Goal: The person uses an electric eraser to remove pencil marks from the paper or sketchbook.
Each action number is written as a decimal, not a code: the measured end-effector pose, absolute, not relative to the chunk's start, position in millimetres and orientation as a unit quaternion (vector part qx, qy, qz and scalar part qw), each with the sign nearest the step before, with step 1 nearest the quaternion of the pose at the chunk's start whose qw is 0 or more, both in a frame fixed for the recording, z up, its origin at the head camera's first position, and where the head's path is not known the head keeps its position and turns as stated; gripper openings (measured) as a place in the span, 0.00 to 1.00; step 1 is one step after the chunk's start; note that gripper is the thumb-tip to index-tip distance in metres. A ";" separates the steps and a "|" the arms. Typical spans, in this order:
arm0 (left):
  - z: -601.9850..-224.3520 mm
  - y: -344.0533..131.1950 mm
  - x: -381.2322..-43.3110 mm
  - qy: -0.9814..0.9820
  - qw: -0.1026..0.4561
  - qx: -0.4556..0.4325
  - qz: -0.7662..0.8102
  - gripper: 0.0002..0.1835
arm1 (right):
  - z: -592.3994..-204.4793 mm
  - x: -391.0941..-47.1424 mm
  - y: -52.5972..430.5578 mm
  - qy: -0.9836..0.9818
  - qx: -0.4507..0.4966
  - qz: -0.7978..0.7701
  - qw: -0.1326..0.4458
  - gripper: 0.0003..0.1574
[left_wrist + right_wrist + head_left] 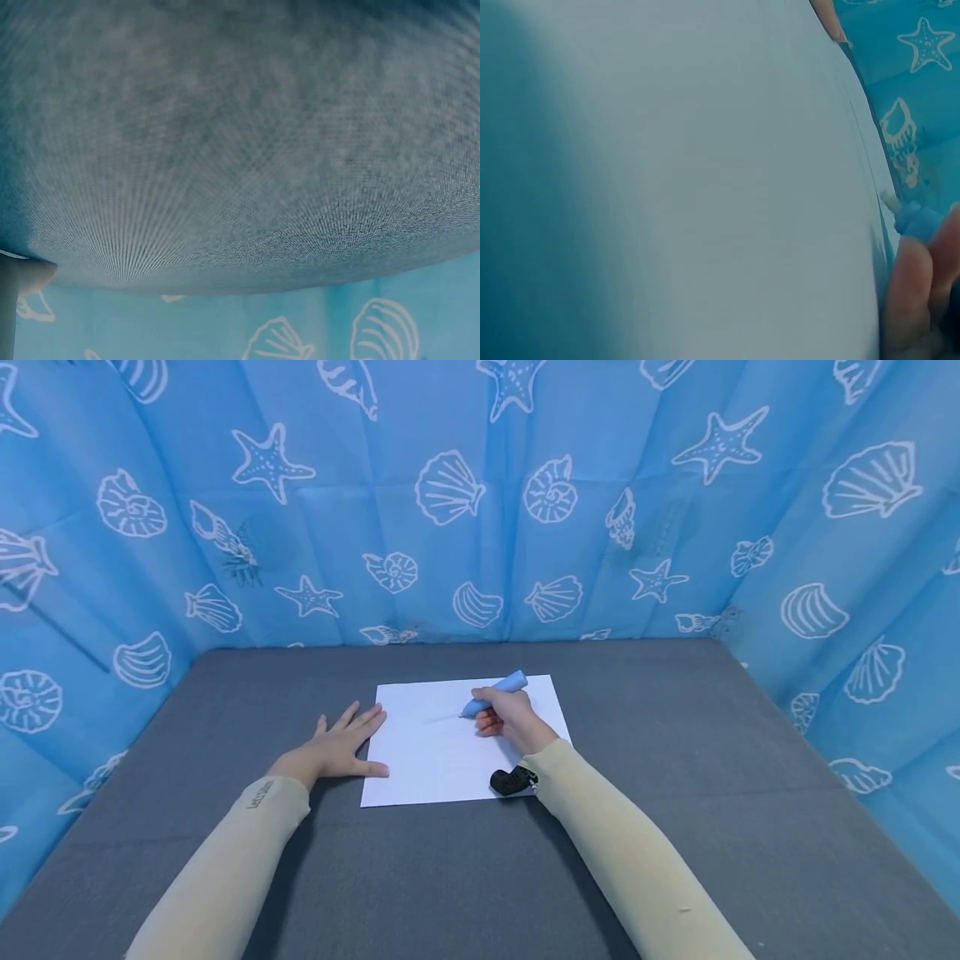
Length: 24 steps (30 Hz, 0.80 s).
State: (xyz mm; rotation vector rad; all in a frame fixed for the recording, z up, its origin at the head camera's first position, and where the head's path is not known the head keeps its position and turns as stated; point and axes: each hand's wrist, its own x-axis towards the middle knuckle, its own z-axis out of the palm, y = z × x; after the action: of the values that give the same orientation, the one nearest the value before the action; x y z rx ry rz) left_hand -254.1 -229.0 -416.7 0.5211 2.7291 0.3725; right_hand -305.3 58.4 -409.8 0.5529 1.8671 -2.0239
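Note:
A white sheet of paper [420, 768] lies on the grey table. My right hand [510, 717] grips a thick blue pen [512, 682], tilted, with its narrow tip at the paper's upper middle. A faint line runs left from the tip. In the right wrist view, the pen's blue body [919, 221] and pale tip show beside my fingers [909, 281]. My left hand [341, 750] lies flat with fingers spread, the thumb and fingertips on the sheet's left edge. Only a small part of the left hand [36, 276] shows in the left wrist view.
A grey cloth-covered table [675, 735] extends around the paper. Blue curtains [480, 560] with white shells and starfish hang behind and at both sides. A black wrist device [513, 781] sits under my right sleeve [622, 835], over the paper's lower right.

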 end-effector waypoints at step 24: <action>-433.8 -235.6 -264.3 0.961 0.154 0.190 0.131 0.62 | -406.9 -304.1 58.2 0.663 0.196 -0.703 0.164 0.15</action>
State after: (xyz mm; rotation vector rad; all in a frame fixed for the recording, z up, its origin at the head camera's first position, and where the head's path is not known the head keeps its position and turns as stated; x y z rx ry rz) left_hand -264.3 -235.6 -433.8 0.5456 2.7541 0.3755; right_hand -304.1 58.2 -406.9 0.5598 1.8914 -2.0055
